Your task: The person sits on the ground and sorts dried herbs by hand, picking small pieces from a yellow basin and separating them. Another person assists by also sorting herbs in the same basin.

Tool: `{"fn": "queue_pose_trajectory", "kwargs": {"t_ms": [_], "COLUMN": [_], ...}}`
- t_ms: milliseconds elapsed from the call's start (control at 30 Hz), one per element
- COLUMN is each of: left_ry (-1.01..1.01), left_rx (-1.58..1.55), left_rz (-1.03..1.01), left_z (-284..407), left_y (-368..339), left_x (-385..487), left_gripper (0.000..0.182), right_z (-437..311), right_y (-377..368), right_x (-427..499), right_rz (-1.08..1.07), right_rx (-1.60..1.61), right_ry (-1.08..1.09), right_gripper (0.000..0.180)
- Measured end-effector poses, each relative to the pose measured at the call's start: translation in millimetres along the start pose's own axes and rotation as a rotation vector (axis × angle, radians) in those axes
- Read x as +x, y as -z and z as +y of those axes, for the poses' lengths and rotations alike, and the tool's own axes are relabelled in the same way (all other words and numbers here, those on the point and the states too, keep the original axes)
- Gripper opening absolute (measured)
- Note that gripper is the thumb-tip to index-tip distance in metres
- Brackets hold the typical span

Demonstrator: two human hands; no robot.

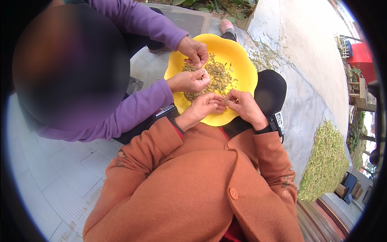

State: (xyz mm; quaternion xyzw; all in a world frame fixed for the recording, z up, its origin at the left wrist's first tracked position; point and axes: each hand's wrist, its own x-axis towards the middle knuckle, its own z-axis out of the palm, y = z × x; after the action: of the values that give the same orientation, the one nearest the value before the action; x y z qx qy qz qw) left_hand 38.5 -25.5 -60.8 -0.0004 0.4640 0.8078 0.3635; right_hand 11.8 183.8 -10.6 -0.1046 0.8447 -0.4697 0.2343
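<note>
A yellow basin with a wavy rim lies before me, partly over my lap. Small dried plant pieces, brown and greenish, are heaped in its middle. Above the near rim, my left hand is held palm up with its fingers stretched to the right; whether it holds pieces is unclear. My right hand meets those fingertips, thumb and forefinger pinched on a tiny greenish plant piece. Over the heap's left side are another person's two hands, one upper and one lower, fingertips pinched close together.
The other person's purple sleeve reaches in from the left, close to my left forearm. Plant scraps litter the concrete beyond the basin. A mat of green-yellow plant material is spread at right. A grey tray-like panel lies at the top.
</note>
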Motion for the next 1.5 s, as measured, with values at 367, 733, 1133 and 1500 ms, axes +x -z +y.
{"fn": "queue_pose_trajectory", "kwargs": {"t_ms": [367, 733, 1133, 1500], "left_ry": [0.024, 0.025, -0.053, -0.065], "left_rx": [-0.133, -0.114, -0.086, 0.005], "left_rz": [-0.01, 0.048, 0.103, 0.121], "left_z": [5.2, 8.2, 6.0, 6.8], "left_y": [-1.1, -4.1, -6.5, -11.0], "left_x": [-3.6, -4.1, -4.3, -6.8], "left_gripper": [0.026, 0.017, 0.01, 0.014], "right_z": [-7.7, -4.7, -9.5, -9.2], "right_y": [0.9, -10.1, -26.7, -32.2], "right_x": [-8.5, -20.8, -21.5, -23.5], "right_rz": [0.044, 0.116, 0.248, 0.279], "right_rx": [0.338, 0.252, 0.116, 0.014], "right_ry": [-0.154, -0.062, 0.058, 0.109], "right_gripper": [0.015, 0.018, 0.016, 0.012]}}
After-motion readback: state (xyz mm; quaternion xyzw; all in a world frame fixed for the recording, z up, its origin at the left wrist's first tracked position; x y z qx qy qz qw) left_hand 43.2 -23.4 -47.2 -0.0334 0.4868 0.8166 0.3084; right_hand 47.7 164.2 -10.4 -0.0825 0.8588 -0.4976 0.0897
